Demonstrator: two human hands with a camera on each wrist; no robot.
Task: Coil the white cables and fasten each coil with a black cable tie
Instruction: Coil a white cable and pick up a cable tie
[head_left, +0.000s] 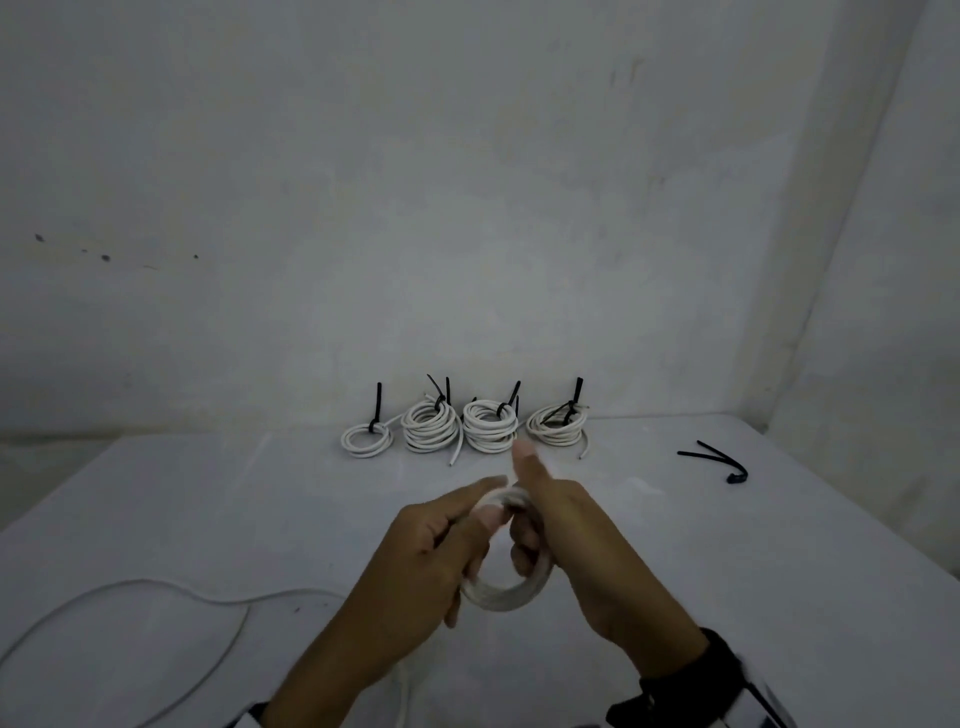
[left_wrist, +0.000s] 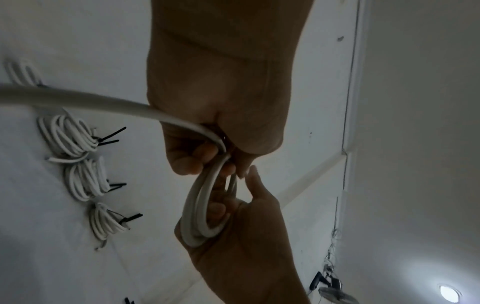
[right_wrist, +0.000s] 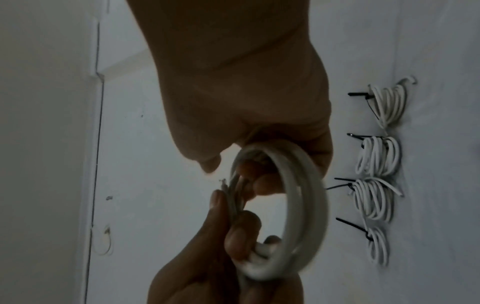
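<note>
white table (head_left: 727, 571) runs up to a plain white wall (head_left: 467, 182). a loose run of white cable (head_left: 156, 590) trails across the table's near left and feeds into my left hand (head_left: 415, 571).

at the back edge, against the wall, four finished coils sit in a row, each with a black tie sticking up: a small thin one far left (head_left: 367, 439), then two fat ones (head_left: 432, 427) (head_left: 490, 426), then a flatter one on the right (head_left: 557, 426). neighbours are just beside each other, and the middle two look like they touch.

spare black cable ties (head_left: 719, 460) lie on the table well to the right, apart from everything else.

both my hands are up over the middle of the table, holding the coil in progress (head_left: 506, 587), a few turns, no tie on it. my left hand has its fingers curled round the near-left side of the coil, with the incoming cable passing through the grip. my right hand (head_left: 576, 551) has its fingers (right_wrist: 262, 183) hooked through the loop from the right side, thumb sticking straight up. the left wrist view shows the cable (left_wrist: 78, 98) entering the fist and bending into the turns (left_wrist: 197, 216). a bare cable end pokes out between the fingertips in the right wrist view.
</note>
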